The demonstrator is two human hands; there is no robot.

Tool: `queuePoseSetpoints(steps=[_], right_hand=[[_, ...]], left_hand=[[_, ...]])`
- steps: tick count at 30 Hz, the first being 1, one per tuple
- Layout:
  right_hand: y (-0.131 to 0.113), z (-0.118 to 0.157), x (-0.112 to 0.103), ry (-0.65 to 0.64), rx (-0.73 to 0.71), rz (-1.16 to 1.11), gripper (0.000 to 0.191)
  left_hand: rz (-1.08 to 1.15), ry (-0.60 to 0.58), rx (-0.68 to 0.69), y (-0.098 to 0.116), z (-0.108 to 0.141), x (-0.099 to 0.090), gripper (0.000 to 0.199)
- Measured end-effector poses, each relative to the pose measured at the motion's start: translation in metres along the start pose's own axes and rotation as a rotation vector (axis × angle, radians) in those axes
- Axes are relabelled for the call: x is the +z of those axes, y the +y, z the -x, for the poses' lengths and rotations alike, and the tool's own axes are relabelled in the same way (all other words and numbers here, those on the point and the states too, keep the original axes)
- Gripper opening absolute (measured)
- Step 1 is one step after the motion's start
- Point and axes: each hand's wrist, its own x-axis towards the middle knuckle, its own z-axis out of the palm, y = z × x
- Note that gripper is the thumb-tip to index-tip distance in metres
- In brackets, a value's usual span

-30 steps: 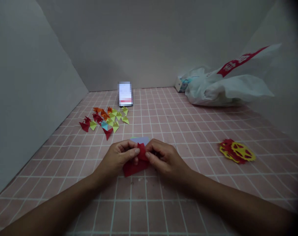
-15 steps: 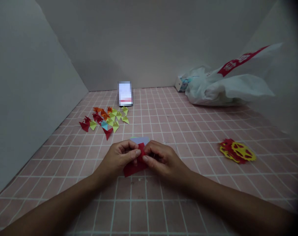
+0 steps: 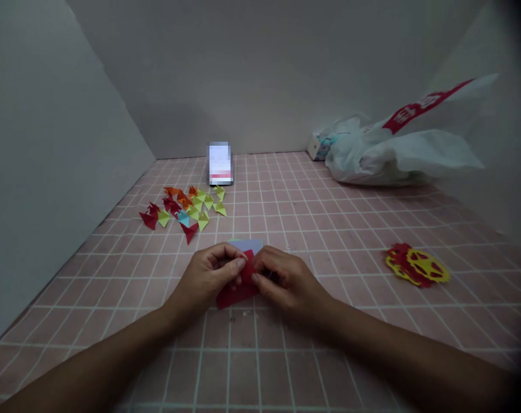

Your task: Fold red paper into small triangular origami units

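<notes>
Low in the middle of the head view, both hands pinch a small piece of red paper [image 3: 247, 274]. My left hand [image 3: 212, 274] has its thumb and bent fingers closed at the paper's left side. On the right side, my right hand [image 3: 283, 276] grips it between thumb and curled fingers. More red paper [image 3: 233, 297] shows just beneath, over the tiled surface; whether it is the same sheet I cannot tell. Behind the fingers lies pale lavender paper [image 3: 254, 245] with a bit of green at its edge. The fingers hide part of the red paper.
Several folded paper figures [image 3: 183, 201] in red, orange, yellow and blue lie at the left. A lit phone [image 3: 220, 163] stands behind them. Red and yellow cut-out shapes [image 3: 426, 267] lie at the right. A white plastic bag [image 3: 384, 158] and a small box [image 3: 318, 146] sit far right.
Hardly anything differs: the whole view has shifted very slightly. Both hands keep the same pinch on the red paper.
</notes>
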Motion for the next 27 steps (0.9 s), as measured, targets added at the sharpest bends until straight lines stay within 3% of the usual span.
queuePoseSetpoints(steps=[15,22,27], right_hand=[[-0.0033,-0.0019,-0.0050,0.023,0.034,-0.123,0.018],[-0.0008,-0.0009,-0.0021,0.052,0.072,-0.144,0.017],[-0.0033,-0.0001,-0.0011,0.048,0.087,-0.177,0.017]], left_hand=[[0.121,-0.021,0.008,-0.0100,0.0004,-0.0023,0.019],[0.032,-0.057,-0.025,-0.0070,-0.0026,-0.0007,0.027],[-0.071,-0.059,0.073,-0.0050,-0.0005,0.0004,0.024]])
